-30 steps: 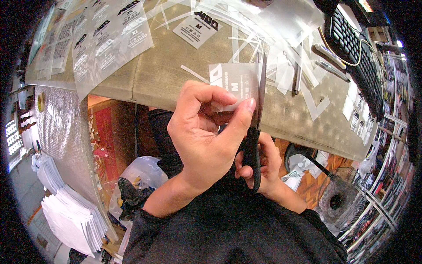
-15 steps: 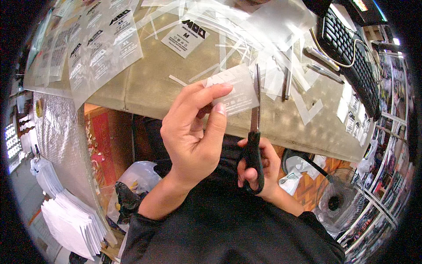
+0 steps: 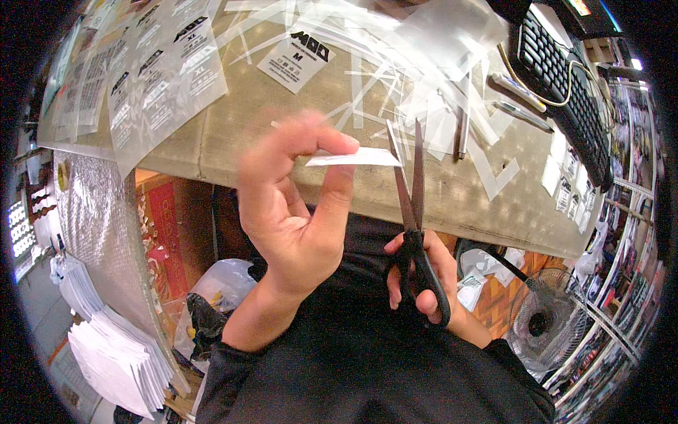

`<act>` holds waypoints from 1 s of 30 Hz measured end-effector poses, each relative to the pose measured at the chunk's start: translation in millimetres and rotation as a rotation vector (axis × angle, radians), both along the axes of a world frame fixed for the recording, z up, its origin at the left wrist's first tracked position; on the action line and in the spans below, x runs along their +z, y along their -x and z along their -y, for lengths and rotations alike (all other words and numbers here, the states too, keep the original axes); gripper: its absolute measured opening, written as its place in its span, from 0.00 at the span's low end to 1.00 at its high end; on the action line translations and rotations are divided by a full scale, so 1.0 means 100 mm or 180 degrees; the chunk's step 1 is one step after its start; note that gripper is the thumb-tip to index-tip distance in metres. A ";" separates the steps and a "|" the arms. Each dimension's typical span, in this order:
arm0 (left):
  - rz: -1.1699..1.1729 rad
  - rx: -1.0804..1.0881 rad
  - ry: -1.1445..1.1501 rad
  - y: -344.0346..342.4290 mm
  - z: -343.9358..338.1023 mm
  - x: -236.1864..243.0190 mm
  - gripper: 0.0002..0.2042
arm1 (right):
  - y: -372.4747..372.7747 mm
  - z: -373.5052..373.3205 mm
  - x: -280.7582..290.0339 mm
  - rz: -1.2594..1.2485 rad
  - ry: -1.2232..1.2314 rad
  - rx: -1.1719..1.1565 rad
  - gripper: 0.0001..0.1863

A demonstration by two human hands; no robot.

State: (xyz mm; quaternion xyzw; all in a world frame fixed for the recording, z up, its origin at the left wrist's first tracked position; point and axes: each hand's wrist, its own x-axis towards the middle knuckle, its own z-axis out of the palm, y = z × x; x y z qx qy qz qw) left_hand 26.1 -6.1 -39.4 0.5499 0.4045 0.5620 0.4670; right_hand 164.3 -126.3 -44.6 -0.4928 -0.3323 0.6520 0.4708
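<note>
Pinched between the thumb and index finger of my left hand (image 3: 293, 226) is a small pale label (image 3: 360, 156), seen nearly edge-on, its right end beside the scissor blades. Black-handled scissors (image 3: 424, 283) are in my right hand (image 3: 441, 260), their blades apart and pointing up over the desk edge. Beyond my hands, a printed translucent label (image 3: 293, 63) lies on the desk (image 3: 261, 148) among many cut translucent strips (image 3: 360, 85). Printed translucent sheets (image 3: 162, 85) lie at the desk's left.
A black keyboard (image 3: 558, 92), cable and pens (image 3: 522, 113) occupy the desk's right, near small white labels (image 3: 561, 187). Below are a standing fan (image 3: 537, 321), a plastic bag (image 3: 219, 283) and stacked white paper (image 3: 113, 353). A crowded rack (image 3: 628, 226) stands at the right.
The held label has tilted from facing me to nearly edge-on as my left hand shifted left. The scissors have moved lower and their blades have opened.
</note>
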 end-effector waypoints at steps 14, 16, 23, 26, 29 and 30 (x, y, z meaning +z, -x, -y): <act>0.0342 -0.0151 -0.0785 0.06 -0.03 -0.20 0.02 | 0.03 -0.03 0.10 -0.0115 -0.0072 0.0181 0.42; 0.0369 -0.0138 -0.0747 0.06 -0.02 -0.20 0.03 | 0.04 -0.04 0.10 -0.0115 -0.0104 0.0193 0.42; 0.0492 -0.0198 -0.0704 0.05 -0.01 -0.20 0.05 | 0.08 -0.06 0.10 -0.0171 -0.0107 0.0188 0.41; 0.0465 -0.0220 -0.0689 0.06 -0.02 -0.20 0.06 | 0.08 -0.08 0.12 -0.0118 -0.0102 0.0201 0.41; 0.0470 -0.0195 -0.0598 0.04 0.00 -0.18 0.06 | 0.09 -0.05 0.10 -0.0176 -0.0087 0.0008 0.42; 0.0494 -0.0178 -0.0547 0.03 0.00 -0.17 0.07 | 0.11 -0.06 0.11 -0.0213 -0.0046 -0.0121 0.43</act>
